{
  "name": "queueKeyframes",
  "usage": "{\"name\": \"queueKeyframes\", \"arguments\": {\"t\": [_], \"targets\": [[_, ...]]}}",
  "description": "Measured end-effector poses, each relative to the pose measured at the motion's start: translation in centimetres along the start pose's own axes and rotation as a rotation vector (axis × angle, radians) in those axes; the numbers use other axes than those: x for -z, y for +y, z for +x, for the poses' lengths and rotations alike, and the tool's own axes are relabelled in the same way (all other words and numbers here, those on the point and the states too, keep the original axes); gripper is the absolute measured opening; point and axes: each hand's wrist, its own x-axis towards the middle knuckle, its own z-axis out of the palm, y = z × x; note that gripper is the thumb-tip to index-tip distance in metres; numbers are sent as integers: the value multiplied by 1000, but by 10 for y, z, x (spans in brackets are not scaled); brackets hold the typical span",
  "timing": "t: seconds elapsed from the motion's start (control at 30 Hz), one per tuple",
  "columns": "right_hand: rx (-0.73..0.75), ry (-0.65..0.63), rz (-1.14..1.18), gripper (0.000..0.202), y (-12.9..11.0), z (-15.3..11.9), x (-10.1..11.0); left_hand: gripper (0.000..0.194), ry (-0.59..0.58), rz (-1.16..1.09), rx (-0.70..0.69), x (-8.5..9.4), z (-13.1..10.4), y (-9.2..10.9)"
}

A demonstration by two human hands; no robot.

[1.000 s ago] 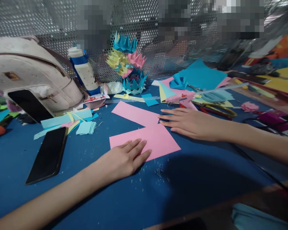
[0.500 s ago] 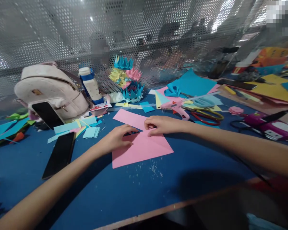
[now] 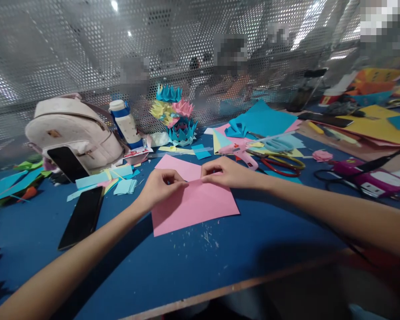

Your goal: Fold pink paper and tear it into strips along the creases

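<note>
A sheet of pink paper lies on the blue table in front of me, with a crosswise line at its middle where both hands meet it. My left hand pinches the paper at the left of that line, thumb against fingertips. Close beside it, my right hand pinches the same line from the right, fingers curled. The far part of the pink paper shows behind and between the hands; some of it is covered by them. Small paper scraps are scattered just below the sheet's near edge.
Behind the sheet stand folded paper flowers, a bottle and a white backpack. A pink glue gun and red-and-yellow-handled scissors lie to the right. A phone rests near my left forearm. A perforated metal panel closes the back.
My left fingers, spread on the paper before, have drawn into a pinch at the middle line. The right hand stays at the line, its thumb now straighter along it.
</note>
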Motion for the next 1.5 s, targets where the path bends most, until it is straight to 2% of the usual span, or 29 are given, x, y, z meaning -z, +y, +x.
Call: {"name": "queueKeyframes", "arguments": {"t": [0.2, 0.37, 0.5, 0.63, 0.73, 0.8, 0.9, 0.97, 1.03, 1.1, 1.23, 1.37, 1.5], "targets": [[-31, 16, 6, 25, 6, -16, 10, 19, 55, 68, 98, 26, -30, -4], [-47, -13, 24, 26, 10, -17, 11, 21, 85, 98, 138, 38, -49, -9], [-28, -15, 27, 26, 6, -14, 10, 21, 138, 12, 185, 49, -48, -13], [-44, 18, 6, 26, 5, -14, 13, 20, 302, -54, 172, 69, -39, -22], [-67, 25, -18, 26, 6, -16, 17, 19, 414, -9, 135, 76, -34, -18], [-71, 6, -36, 26, 5, -16, 19, 19, 359, 103, 54, 72, -31, -7], [-51, -12, -51, 25, 2, -12, 19, 25, 95, 273, -114, 56, -25, 11], [-32, -12, -51, 23, -1, -8, 19, 28, -134, 395, -139, 43, -18, 18], [-29, 4, -50, 22, -3, -3, 19, 34, -234, 474, -105, 33, -11, 18], [-35, 30, -36, 21, -6, 2, 18, 37, -252, 502, -94, 26, -5, 16], [12, 91, -23, 17, -13, 11, 12, 37, -215, 472, -142, 19, -1, 16], [121, 107, -71, 14, -24, 21, 3, 36, -195, 473, -150, 19, -4, 21], [171, 123, -114, 12, -31, 25, 5, 36, -168, 469, -137, 24, -11, 24]]}}
